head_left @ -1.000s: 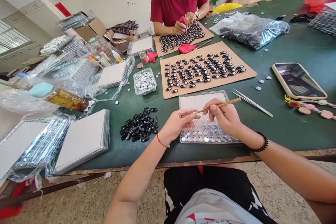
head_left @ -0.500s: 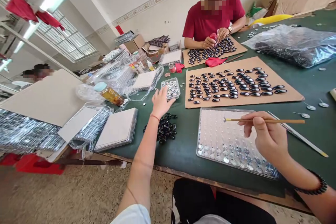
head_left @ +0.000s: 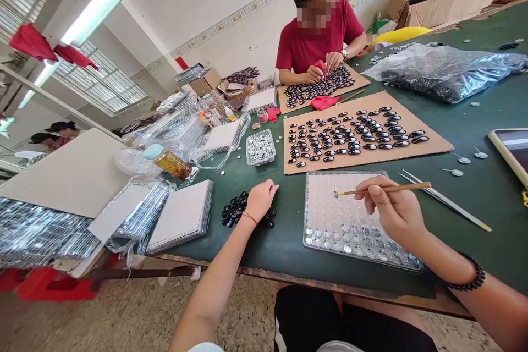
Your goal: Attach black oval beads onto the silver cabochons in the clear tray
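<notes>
Near a pile of glossy black oval pieces (head_left: 234, 210), my left hand (head_left: 264, 199) hovers with its fingers drawn together; whatever they hold is hidden. Beyond it stands a clear plastic box (head_left: 260, 163) of small silvery discs. My right hand (head_left: 391, 210) grips a thin wooden stick (head_left: 406, 187) with a yellow tip, pointing left over a clear tray (head_left: 319, 187). A tiny bit that I cannot make out sits at the stick's tip. Rows of round silvery discs fill the tray's near part, and small pegs or dots show on its pale far part.
Behind the tray lies a cardboard sheet (head_left: 297, 170) bearing rows of black ovals. Metal tweezers (head_left: 457, 206) rest at right, near a phone (head_left: 509, 148). Stacked trays (head_left: 181, 214) and an amber jar (head_left: 169, 160) stand left. A co-worker (head_left: 319, 38) in red sits opposite.
My left hand has drawn back from the disc box toward me, and its spread fingers have closed. My right hand still holds the stick above the tray. The view has shifted slightly right.
</notes>
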